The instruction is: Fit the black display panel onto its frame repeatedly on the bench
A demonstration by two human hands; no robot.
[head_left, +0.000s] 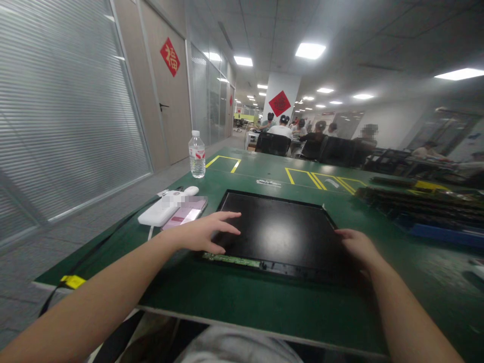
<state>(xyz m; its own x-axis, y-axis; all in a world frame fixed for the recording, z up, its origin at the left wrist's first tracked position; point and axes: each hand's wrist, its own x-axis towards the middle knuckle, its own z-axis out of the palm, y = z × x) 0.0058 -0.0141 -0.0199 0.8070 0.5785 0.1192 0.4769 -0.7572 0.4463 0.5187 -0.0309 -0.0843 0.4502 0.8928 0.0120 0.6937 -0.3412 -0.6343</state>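
A black flat display panel (278, 229) lies in front of me, its dark face up and a light glare in its middle. Along its near edge runs a narrow green circuit board (234, 260). My left hand (209, 232) is over the panel's left side with fingers spread; whether the fingertips touch the surface I cannot tell. At the right edge my right hand (357, 247) grips the panel, its thumb or index finger at the rim and the other fingers mostly hidden.
The green table (264, 307) carries a water bottle (197, 155), a white device (161, 207) with a cable and a phone (189, 212) at the left. Stacked dark strips (408, 204) and a blue tray (446, 234) are at the right. Several people sit farther back.
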